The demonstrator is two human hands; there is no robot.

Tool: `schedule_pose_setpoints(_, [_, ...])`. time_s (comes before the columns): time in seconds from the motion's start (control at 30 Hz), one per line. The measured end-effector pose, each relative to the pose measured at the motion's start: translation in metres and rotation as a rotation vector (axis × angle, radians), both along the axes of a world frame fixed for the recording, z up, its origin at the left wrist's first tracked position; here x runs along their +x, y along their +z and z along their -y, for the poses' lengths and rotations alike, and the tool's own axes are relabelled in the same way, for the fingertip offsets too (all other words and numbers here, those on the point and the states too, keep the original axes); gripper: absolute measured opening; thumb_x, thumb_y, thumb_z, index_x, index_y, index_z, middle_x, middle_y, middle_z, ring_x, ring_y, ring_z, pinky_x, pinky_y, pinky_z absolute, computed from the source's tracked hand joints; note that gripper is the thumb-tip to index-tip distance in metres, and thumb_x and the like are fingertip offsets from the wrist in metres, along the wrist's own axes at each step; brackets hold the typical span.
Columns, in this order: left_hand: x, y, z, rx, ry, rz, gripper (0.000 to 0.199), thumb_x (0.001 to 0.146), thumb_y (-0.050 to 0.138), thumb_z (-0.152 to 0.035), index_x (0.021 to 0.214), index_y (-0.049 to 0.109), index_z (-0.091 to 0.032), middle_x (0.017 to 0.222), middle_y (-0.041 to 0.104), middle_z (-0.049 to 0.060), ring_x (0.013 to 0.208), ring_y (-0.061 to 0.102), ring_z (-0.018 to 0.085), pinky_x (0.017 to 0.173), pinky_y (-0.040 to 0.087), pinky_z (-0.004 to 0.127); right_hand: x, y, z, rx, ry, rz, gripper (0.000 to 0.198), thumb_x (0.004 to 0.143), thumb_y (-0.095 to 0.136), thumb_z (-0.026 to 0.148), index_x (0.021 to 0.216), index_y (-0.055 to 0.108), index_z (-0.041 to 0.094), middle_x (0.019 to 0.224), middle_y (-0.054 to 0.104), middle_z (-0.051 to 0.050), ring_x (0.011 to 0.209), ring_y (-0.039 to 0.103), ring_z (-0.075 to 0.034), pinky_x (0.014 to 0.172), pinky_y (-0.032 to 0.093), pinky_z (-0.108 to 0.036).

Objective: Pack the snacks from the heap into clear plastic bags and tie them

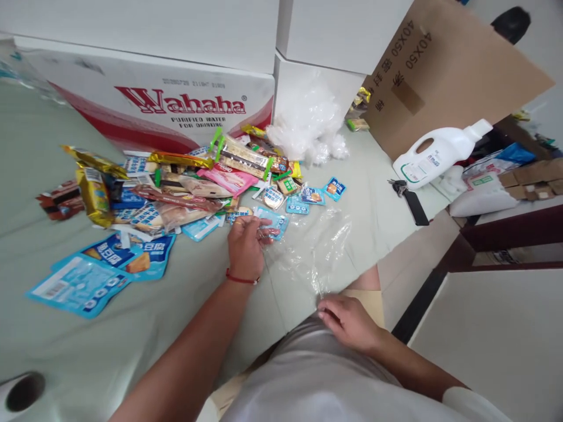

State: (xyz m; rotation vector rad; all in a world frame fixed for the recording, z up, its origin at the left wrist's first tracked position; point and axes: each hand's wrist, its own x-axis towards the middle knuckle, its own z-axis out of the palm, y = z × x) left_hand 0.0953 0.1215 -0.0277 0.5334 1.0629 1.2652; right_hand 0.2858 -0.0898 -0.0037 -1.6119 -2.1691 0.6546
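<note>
Currently L fingers [258,223] pinch a blue pkt [277,221] — R fingers [331,305] nipped narrow on clear plastic bag [310,258].

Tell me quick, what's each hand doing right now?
Left hand: closed, holding a blue packet.
Right hand: closed, pinching the clear bag.

"Wahaha" on carton [169,97], "40X50" on cardboard [448,73]

From my remote station I record: red cord bracelet [236,280], one small pale bead [255,282], left wrist [246,269], seven o'clock. Light greyish shirt [334,390], plain, creased, six o'clock. Right sleeve [477,404], short, whitish, four o'clock.
</note>
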Motion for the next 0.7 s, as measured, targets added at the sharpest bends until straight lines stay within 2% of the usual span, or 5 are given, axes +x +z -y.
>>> schedule_pose_setpoints(0.2, [0.005,0.006,0.008,0.06,-0.108,-0.146,0.031,0.07,0.072,-0.043,0.082,0.055,-0.021,0.076,0.07,-0.001,0.052,0.065,0.012,0.043,0.043,0.02,-0.005,0.06,-0.053,0.177,0.024,-0.103,0.016,0.104,0.053,0.023,0.106,0.069,0.019,0.081,0.068,-0.003,0.072,0.06,-0.015,0.068,0.05,-0.029])
schedule_pose_setpoints(0.3, [0.0,0.005,0.005,0.137,-0.102,-0.29,0.024,0.077,0.069,-0.042,0.082,0.057,-0.021,0.074,0.068,-0.002,0.051,0.062,0.011,0.045,0.042,0.02,-0.007,0.046,-0.075,0.188,0.172,0.037,0.03,0.106,0.053,0.033,0.127,0.067,0.017,0.121,0.073,-0.014,0.112,0.065,-0.025,0.097,0.055,-0.043])
schedule_pose_setpoints(0.4, [-0.013,0.001,-0.003,0.234,-0.103,-0.491,0.019,0.082,0.065,-0.04,0.082,0.061,-0.022,0.068,0.064,-0.004,0.048,0.056,0.011,0.048,0.041,0.022,-0.012,0.019,-0.071,0.03,0.375,0.108,0.054,0.106,0.053,0.045,0.15,0.054,0.014,0.159,0.05,-0.016,0.152,0.038,-0.029,0.124,0.038,-0.05])
schedule_pose_setpoints(0.53, [-0.036,-0.001,-0.017,0.3,-0.158,-0.783,0.019,0.085,0.064,-0.04,0.085,0.069,-0.022,0.057,0.059,-0.005,0.047,0.054,0.014,0.053,0.042,0.026,-0.02,0.006,-0.044,-0.192,0.442,0.096,0.071,0.104,0.056,0.049,0.16,0.04,0.01,0.17,0.031,-0.017,0.161,0.02,-0.027,0.131,0.027,-0.047])
schedule_pose_setpoints(0.7, [-0.063,-0.004,-0.036,0.206,-0.094,-1.027,0.022,0.083,0.065,-0.04,0.075,0.069,-0.02,0.054,0.057,-0.002,0.054,0.053,0.017,0.057,0.038,0.028,-0.027,0.016,-0.031,-0.323,0.479,0.037,0.069,0.103,0.057,0.049,0.159,0.043,0.012,0.169,0.034,-0.014,0.16,0.022,-0.023,0.132,0.025,-0.042])
